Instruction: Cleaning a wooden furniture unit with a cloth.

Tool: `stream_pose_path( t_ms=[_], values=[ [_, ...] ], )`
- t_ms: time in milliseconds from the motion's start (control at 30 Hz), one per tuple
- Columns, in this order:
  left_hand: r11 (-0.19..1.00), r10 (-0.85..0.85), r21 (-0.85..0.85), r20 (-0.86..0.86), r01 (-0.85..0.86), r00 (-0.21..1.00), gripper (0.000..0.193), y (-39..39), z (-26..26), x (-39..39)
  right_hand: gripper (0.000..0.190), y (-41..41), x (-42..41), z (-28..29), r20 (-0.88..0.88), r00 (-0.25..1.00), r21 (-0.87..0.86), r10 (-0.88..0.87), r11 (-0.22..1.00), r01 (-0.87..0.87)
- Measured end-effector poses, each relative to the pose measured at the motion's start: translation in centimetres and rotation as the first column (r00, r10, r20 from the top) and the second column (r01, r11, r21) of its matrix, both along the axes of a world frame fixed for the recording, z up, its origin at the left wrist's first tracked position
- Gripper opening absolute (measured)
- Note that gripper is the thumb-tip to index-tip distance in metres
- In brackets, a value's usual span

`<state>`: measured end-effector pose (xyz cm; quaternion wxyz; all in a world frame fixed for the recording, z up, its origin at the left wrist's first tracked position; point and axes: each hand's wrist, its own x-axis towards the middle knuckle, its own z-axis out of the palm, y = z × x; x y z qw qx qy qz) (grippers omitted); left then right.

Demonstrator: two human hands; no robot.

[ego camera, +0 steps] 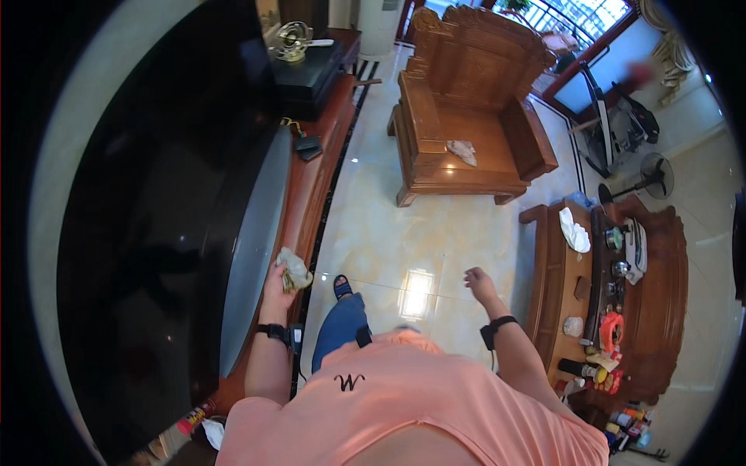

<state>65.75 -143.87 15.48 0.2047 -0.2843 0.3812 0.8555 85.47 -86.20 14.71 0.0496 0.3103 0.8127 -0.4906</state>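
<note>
My left hand [278, 286] holds a crumpled pale cloth [295, 270] over the edge of the long reddish wooden TV cabinet [315, 175]. Beside that hand, on the left, rises a large dark television [163, 221], with a grey curved panel [259, 250] along its lower edge. My right hand [479, 283] hangs over the tiled floor with nothing seen in it, its fingers partly curled. A second crumpled cloth [462, 152] lies on the seat of the carved wooden armchair [478, 125] ahead.
At the right stands a wooden table [551, 279] bearing white tissue [574, 230], a tea tray and several small items. Behind it is a carved wooden bench [658, 303]. A standing fan [655, 175] and exercise equipment [606, 125] are farther off. A black box [303, 76] sits on the cabinet.
</note>
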Motion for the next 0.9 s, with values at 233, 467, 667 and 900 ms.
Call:
stream_pose_path(
  t_ms=[233, 467, 667, 900],
  values=[
    [0.985, -0.164, -0.057, -0.014, 0.163, 0.986, 0.034, 10.7, 2.9, -20.6, 0.032, -1.2, -10.6, 3.0, 0.266, 0.9, 0.127, 0.346, 0.913, -0.389],
    [0.993, -0.093, 0.057, -0.111, 0.1, 0.989, 0.044, 22.1, 0.6, -40.6, 0.03, 16.1, -29.7, 1.5, 0.296, 0.921, -0.034, 0.255, 0.966, -0.256],
    [0.988, -0.019, -0.156, -0.113, 0.001, 0.993, 0.047, 31.3, -10.3, -50.1, 0.032, 24.9, -60.4, -1.3, 0.255, 0.797, 0.334, 0.548, 0.724, -0.604],
    [0.904, -0.213, -0.363, 0.074, 0.225, 0.974, 0.04, 44.3, -24.1, -52.6, 0.029, 22.9, -93.0, -9.9, 0.003, 0.547, 0.716, 0.837, 0.38, -0.586]
  ],
)
